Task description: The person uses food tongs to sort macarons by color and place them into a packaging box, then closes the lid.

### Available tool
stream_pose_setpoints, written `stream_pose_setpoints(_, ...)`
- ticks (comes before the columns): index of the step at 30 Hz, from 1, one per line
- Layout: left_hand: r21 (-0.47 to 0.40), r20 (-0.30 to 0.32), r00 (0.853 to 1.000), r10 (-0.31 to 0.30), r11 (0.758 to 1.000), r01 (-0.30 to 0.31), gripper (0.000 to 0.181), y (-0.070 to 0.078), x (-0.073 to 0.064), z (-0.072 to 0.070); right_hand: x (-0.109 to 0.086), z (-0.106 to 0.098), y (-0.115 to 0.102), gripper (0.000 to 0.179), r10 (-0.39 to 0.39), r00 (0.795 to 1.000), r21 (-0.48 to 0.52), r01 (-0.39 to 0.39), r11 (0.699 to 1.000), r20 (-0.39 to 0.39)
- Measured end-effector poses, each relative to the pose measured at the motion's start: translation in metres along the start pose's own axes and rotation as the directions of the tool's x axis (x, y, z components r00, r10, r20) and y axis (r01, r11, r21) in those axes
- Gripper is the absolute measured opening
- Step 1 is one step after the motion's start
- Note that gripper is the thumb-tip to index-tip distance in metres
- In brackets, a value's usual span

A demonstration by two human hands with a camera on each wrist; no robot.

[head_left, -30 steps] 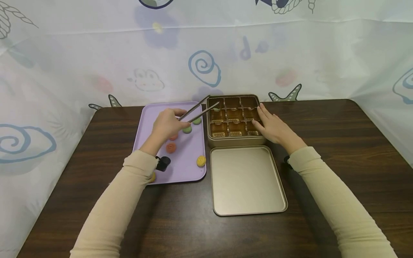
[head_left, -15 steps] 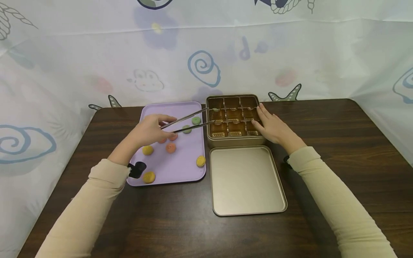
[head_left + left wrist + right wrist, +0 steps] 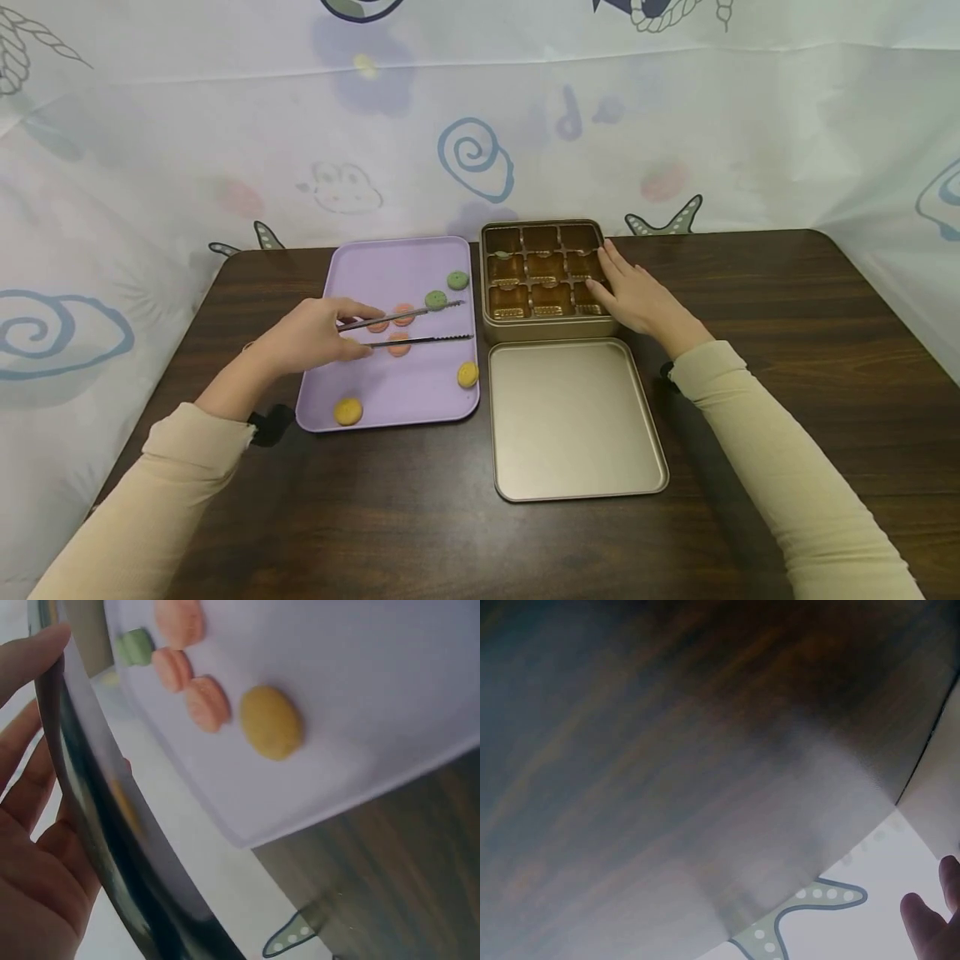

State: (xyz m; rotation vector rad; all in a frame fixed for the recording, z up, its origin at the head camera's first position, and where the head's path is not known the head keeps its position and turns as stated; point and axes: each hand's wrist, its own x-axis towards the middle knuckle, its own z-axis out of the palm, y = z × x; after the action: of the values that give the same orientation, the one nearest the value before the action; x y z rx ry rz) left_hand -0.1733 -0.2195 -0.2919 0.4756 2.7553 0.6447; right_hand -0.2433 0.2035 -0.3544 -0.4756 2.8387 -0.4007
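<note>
My left hand (image 3: 311, 337) holds metal tongs (image 3: 420, 339) by their closed end above the lilac tray (image 3: 401, 392). The tongs' arms are spread apart, with nothing gripped between the tips. Below and around them lie pink macarons (image 3: 399, 344), green macarons (image 3: 436, 300) and yellow macarons (image 3: 348, 411). In the left wrist view, a yellow macaron (image 3: 270, 722) sits beside the pink ones, a spot my hand covers in the head view. My right hand (image 3: 645, 304) rests with extended fingers on the right side of the gold tin (image 3: 547, 328). A green macaron (image 3: 502, 254) shows in the tin's back left compartment.
The tin's brown plastic insert (image 3: 545, 265) has several square compartments. A flat gold lid (image 3: 577, 417) lies in front of the tin, close to the tray's right edge. All stand on a dark wooden table (image 3: 420, 517), with a printed cloth (image 3: 300, 117) hanging behind it.
My left hand has drawn back leftward and nearer, taking the tongs from above the tin to over the tray. Their tips now stand wider apart. My right hand has stayed put.
</note>
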Motion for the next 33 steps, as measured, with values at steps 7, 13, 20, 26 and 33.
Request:
stream_pose_setpoints(7, -0.005, 0.028, 0.999, 0.020, 1.000, -0.020, 0.049, -0.004, -0.008, 0.005, 0.000, 0.000, 0.001, 0.073, 0.004, 1.000, 0.009, -0.004, 1.000, 0.008)
stream_pose_setpoints(13, -0.003, 0.052, 0.996, 0.067, 0.998, -0.067, 0.041, -0.009, -0.012, 0.010, 0.001, 0.000, 0.002, 0.073, 0.003, 1.000, 0.007, -0.003, 1.000, 0.006)
stream_pose_setpoints(20, -0.006, 0.063, 0.988, 0.140, 0.990, -0.140, 0.038, -0.014, -0.011, 0.016, 0.000, 0.000, 0.000, 0.074, 0.003, 1.000, 0.005, -0.003, 1.000, 0.007)
stream_pose_setpoints(26, -0.006, 0.084, 0.984, 0.160, 0.987, -0.160, 0.038, -0.017, -0.010, 0.021, -0.001, -0.001, 0.000, 0.074, 0.005, 1.000, 0.009, -0.005, 1.000, 0.007)
stream_pose_setpoints(33, -0.022, 0.122, 0.982, 0.144, 0.990, -0.142, 0.038, -0.016, -0.009, 0.024, -0.001, -0.001, 0.000, 0.073, 0.005, 1.000, 0.012, -0.005, 1.000, 0.010)
